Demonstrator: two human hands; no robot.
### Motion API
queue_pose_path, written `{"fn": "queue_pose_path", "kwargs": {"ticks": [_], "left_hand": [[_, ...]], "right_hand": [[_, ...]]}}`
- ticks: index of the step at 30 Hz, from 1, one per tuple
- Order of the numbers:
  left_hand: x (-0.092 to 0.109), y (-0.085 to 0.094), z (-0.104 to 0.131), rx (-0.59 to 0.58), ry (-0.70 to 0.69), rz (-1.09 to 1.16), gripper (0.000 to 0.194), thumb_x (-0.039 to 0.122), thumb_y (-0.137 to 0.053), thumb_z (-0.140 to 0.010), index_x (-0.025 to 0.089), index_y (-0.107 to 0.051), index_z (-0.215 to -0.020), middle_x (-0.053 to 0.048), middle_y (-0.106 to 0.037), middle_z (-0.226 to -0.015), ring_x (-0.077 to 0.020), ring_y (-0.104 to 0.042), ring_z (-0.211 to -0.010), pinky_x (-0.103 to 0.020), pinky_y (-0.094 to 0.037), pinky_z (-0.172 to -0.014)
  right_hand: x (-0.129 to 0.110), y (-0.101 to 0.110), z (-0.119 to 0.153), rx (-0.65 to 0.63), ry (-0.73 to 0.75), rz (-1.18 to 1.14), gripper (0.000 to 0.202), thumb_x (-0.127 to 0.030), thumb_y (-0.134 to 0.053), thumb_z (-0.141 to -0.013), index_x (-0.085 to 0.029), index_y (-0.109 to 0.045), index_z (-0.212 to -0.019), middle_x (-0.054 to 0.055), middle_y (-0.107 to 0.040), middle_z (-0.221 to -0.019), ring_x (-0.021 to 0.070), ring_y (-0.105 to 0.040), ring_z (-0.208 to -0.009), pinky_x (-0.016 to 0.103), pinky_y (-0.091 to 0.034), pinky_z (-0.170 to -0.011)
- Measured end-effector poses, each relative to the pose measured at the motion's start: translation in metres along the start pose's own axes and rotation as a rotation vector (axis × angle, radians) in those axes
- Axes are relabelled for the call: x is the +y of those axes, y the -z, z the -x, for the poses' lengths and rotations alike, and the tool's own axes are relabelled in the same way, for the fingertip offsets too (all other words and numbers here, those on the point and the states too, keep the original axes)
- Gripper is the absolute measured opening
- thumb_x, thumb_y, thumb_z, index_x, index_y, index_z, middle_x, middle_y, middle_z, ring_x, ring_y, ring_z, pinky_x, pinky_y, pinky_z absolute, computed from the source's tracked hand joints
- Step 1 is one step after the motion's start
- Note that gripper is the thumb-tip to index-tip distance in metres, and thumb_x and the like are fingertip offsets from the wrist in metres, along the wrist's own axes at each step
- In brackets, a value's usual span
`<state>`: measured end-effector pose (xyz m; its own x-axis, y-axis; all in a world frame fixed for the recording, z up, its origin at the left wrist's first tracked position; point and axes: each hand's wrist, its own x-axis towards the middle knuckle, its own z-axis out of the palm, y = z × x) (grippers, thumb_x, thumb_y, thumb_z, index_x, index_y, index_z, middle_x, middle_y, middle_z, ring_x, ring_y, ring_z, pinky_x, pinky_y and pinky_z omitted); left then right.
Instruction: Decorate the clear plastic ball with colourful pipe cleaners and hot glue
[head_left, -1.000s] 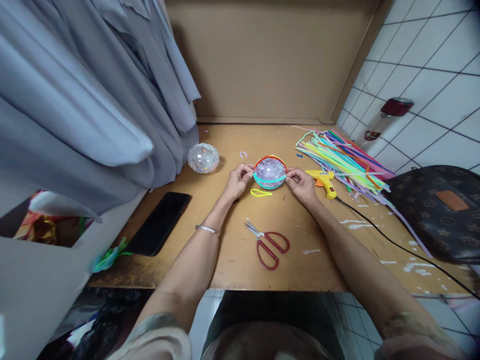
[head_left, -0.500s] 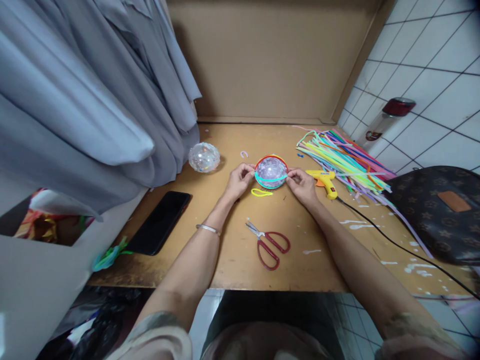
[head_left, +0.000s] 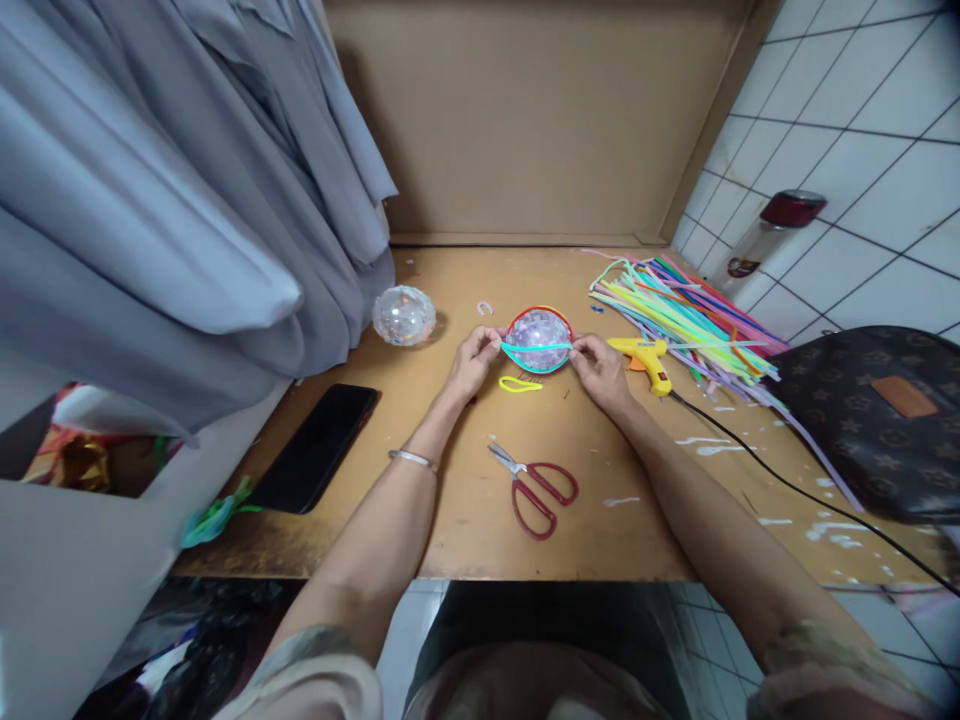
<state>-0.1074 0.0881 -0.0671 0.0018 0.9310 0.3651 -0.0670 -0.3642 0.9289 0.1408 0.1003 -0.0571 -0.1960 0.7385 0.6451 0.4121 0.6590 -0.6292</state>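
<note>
Turquoise strip (head_left: 536, 349), pinched at ends by left hand (head_left: 471, 364) and right hand (head_left: 601, 372), across speckled ball (head_left: 538, 329). Red band (head_left: 534, 309) along ball's far edge. Nearer on tabletop (head_left: 465, 500): yellow loop (head_left: 510, 387), red-handled scissors (head_left: 533, 488). Right: yellow glue gun (head_left: 651, 362) near coloured strips (head_left: 675, 310). Left: clear ball (head_left: 404, 316), black phone (head_left: 315, 447).

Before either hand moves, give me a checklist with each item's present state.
1. Left hand pinching the turquoise fuzzy strip: ok.
2. Right hand at the strip's other end: ok.
3. Strip glued to the clear, purple-tinted ball: cannot tell.
4. Red-handled metal scissors away from both hands: ok.
5. Yellow plastic glue gun hot: cannot tell.
6. Brown tabletop unmarked: not ok, white smears at right.
</note>
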Motion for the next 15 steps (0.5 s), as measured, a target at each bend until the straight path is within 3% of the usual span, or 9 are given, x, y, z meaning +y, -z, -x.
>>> {"fn": "queue_pose_path", "kwargs": {"ticks": [7, 15], "left_hand": [[-0.0004, -0.0017, -0.0011, 0.023, -0.034, -0.071, 0.04, 0.059, -0.065, -0.085, 0.021, -0.051, -0.083, -0.006, -0.07, -0.103, -0.0212, -0.063, -0.102, -0.037, -0.047, -0.096], [0.0028, -0.0079, 0.0009, 0.096, -0.028, -0.12, 0.029, 0.046, -0.066, -0.086, 0.021, -0.054, -0.079, -0.001, -0.064, -0.086, -0.0156, -0.055, -0.079, -0.03, -0.043, -0.079]], "right_hand": [[-0.0008, 0.001, -0.0006, -0.026, -0.001, 0.066, 0.015, -0.037, -0.051, -0.09, -0.025, -0.055, -0.081, 0.005, -0.067, -0.083, 0.0232, -0.064, -0.081, 0.037, -0.051, -0.077], [-0.0036, 0.0007, -0.0001, -0.026, -0.033, 0.004, 0.018, -0.04, -0.055, -0.089, -0.025, -0.055, -0.078, 0.004, -0.067, -0.083, 0.0238, -0.064, -0.084, 0.038, -0.051, -0.08]]}}
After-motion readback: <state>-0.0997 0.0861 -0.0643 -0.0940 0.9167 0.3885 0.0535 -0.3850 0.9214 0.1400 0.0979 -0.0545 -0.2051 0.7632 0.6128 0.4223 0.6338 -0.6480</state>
